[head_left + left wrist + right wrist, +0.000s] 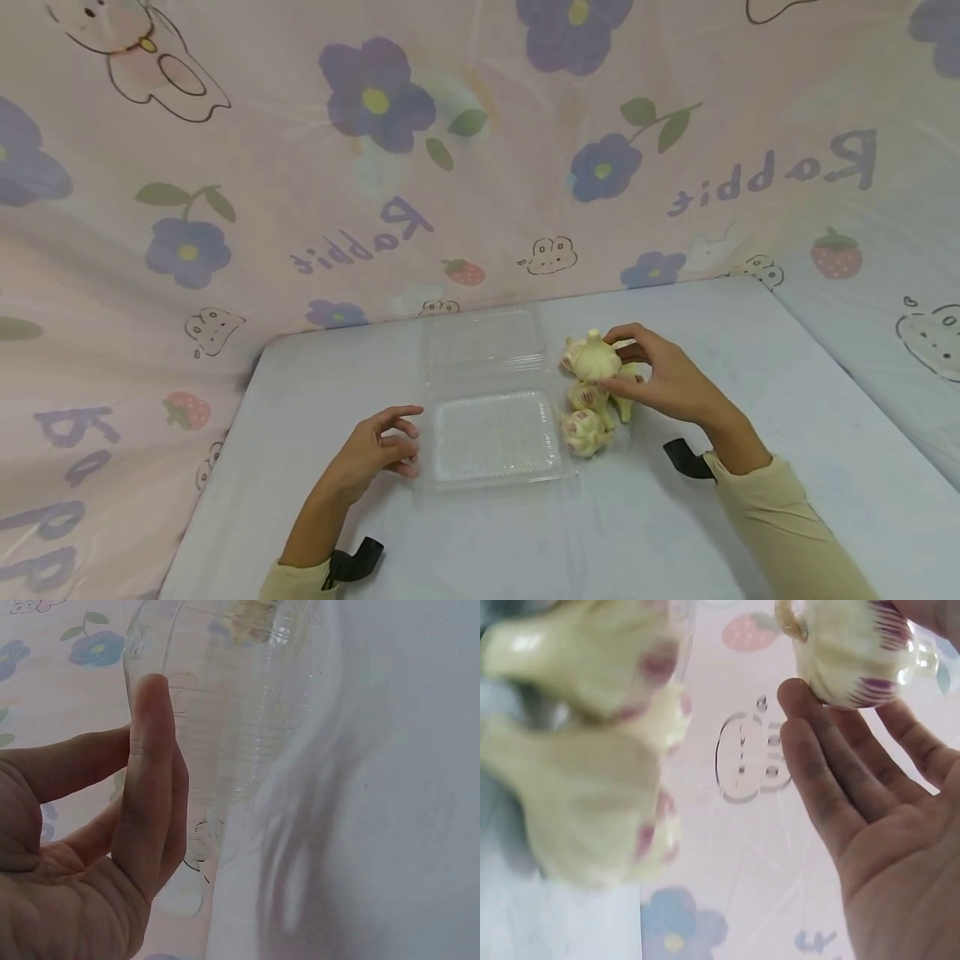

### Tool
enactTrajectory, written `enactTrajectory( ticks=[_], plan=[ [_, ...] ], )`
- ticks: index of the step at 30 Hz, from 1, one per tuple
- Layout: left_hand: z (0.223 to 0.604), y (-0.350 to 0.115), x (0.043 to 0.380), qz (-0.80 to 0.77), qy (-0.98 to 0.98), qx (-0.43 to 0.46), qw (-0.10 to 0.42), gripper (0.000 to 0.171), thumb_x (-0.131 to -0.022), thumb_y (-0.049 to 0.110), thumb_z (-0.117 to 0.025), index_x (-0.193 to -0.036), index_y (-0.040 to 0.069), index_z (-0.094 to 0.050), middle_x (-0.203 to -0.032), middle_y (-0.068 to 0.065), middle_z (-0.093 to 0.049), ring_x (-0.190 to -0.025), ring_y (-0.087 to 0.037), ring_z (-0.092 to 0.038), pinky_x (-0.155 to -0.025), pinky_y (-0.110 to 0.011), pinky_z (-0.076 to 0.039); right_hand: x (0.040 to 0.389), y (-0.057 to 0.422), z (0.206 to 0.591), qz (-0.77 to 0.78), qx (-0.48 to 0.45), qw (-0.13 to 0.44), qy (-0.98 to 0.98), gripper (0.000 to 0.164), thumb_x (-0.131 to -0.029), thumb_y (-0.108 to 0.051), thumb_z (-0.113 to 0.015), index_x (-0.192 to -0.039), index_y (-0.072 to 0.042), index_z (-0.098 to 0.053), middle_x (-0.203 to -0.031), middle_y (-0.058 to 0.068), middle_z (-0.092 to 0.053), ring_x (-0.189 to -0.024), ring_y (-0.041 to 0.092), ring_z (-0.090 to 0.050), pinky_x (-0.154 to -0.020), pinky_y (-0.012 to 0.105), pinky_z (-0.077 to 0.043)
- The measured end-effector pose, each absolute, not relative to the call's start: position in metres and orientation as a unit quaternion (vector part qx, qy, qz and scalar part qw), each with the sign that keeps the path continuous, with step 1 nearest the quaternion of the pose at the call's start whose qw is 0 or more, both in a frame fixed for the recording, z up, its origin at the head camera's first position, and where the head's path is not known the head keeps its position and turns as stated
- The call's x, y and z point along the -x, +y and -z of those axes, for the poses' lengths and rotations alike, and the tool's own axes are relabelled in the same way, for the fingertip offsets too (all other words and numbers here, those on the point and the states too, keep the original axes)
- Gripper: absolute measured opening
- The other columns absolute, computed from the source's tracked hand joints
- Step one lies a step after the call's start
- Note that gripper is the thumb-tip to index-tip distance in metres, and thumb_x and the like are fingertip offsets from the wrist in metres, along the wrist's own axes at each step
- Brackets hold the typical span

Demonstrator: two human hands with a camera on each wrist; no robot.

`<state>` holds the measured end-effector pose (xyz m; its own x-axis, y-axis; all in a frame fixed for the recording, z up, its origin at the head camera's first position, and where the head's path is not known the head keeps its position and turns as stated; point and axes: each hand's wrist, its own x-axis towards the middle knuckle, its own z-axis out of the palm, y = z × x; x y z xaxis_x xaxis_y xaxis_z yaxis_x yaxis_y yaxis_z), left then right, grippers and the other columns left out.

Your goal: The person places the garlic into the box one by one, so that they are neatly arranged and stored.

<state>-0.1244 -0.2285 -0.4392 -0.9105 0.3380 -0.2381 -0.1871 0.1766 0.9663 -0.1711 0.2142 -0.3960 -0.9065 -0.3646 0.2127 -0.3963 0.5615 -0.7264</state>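
My right hand (669, 379) pinches a garlic bulb (596, 360) between thumb and fingertips, above the other bulbs. In the right wrist view, the held bulb (851, 652) shows purple streaks, and its underside meets the fingertips. Several more garlic bulbs (585, 433) lie in a cluster at the right side of a clear plastic clamshell container (491, 437). The container lies opened flat, its lid (480, 337) on the far side. At the container's left edge is my left hand (369, 454), fingers loosely bent and holding nothing; its fingertips overlap the clear wall in the left wrist view.
A white-covered table (757, 358) carries everything. Behind it hangs a pink curtain (495, 183) printed with flowers and rabbits, reaching down to the far table edge. Black wrist mounts (356, 560) stick out beside both forearms.
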Motion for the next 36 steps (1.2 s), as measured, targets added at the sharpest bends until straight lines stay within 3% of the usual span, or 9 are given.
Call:
enactTrajectory(
  ticks=[3, 9, 16, 23, 31, 36],
  plan=[
    [0.441, -0.228, 0.124, -0.644, 0.736, -0.045, 0.205, 0.061, -0.092, -0.003, -0.063, -0.147, -0.004, -0.039, -0.107, -0.009, -0.049, -0.077, -0.011, -0.062, -0.068, -0.030, -0.064, 0.174, 0.202, 0.396, -0.436, -0.225, 0.008, -0.872, 0.050, -0.088, -0.028, -0.078, -0.129, -0.019, -0.051, -0.136, 0.005, -0.056, -0.117, 0.030, -0.064, -0.091, 0.053, -0.054],
    [0.443, -0.226, 0.122, -0.646, 0.734, -0.041, 0.205, 0.061, -0.092, -0.004, -0.063, -0.148, -0.003, -0.039, -0.107, -0.009, -0.049, -0.077, -0.013, -0.063, -0.068, -0.031, -0.064, 0.180, 0.182, 0.397, -0.450, -0.231, -0.009, -0.862, 0.052, -0.086, -0.031, -0.079, -0.129, -0.022, -0.051, -0.137, 0.004, -0.055, -0.117, 0.026, -0.064, -0.092, 0.047, -0.056],
    [0.440, -0.225, 0.122, -0.644, 0.737, -0.037, 0.202, 0.062, -0.091, -0.005, -0.064, -0.147, -0.003, -0.039, -0.106, -0.009, -0.049, -0.076, -0.013, -0.063, -0.067, -0.031, -0.064, 0.184, 0.160, 0.394, -0.462, -0.245, -0.035, -0.852, 0.056, -0.086, -0.034, -0.079, -0.133, -0.020, -0.051, -0.138, 0.005, -0.055, -0.117, 0.028, -0.064, -0.098, 0.058, -0.052],
    [0.439, -0.225, 0.122, -0.641, 0.739, -0.039, 0.202, 0.063, -0.091, -0.004, -0.064, -0.148, -0.003, -0.038, -0.106, -0.009, -0.050, -0.075, -0.012, -0.063, -0.067, -0.030, -0.063, 0.189, 0.134, 0.391, -0.449, -0.262, -0.044, -0.853, 0.065, -0.085, -0.038, -0.079, -0.140, -0.020, -0.050, -0.138, 0.000, -0.056, -0.113, 0.022, -0.064, -0.101, 0.054, -0.052],
    [0.441, -0.226, 0.122, -0.646, 0.736, -0.045, 0.198, 0.062, -0.092, -0.004, -0.064, -0.148, -0.003, -0.039, -0.106, -0.008, -0.050, -0.075, -0.010, -0.064, -0.066, -0.029, -0.062, 0.199, 0.106, 0.389, -0.449, -0.276, -0.062, -0.848, 0.064, -0.084, -0.042, -0.079, -0.138, -0.023, -0.051, -0.131, -0.004, -0.058, -0.110, 0.015, -0.065, -0.097, 0.043, -0.055],
    [0.440, -0.226, 0.122, -0.647, 0.736, -0.045, 0.195, 0.062, -0.092, -0.004, -0.064, -0.148, -0.002, -0.039, -0.106, -0.009, -0.050, -0.075, -0.011, -0.063, -0.067, -0.030, -0.063, 0.205, 0.089, 0.394, -0.455, -0.293, -0.092, -0.836, 0.064, -0.085, -0.040, -0.078, -0.139, -0.021, -0.050, -0.133, -0.002, -0.056, -0.111, 0.017, -0.064, -0.099, 0.047, -0.054]
  ],
)
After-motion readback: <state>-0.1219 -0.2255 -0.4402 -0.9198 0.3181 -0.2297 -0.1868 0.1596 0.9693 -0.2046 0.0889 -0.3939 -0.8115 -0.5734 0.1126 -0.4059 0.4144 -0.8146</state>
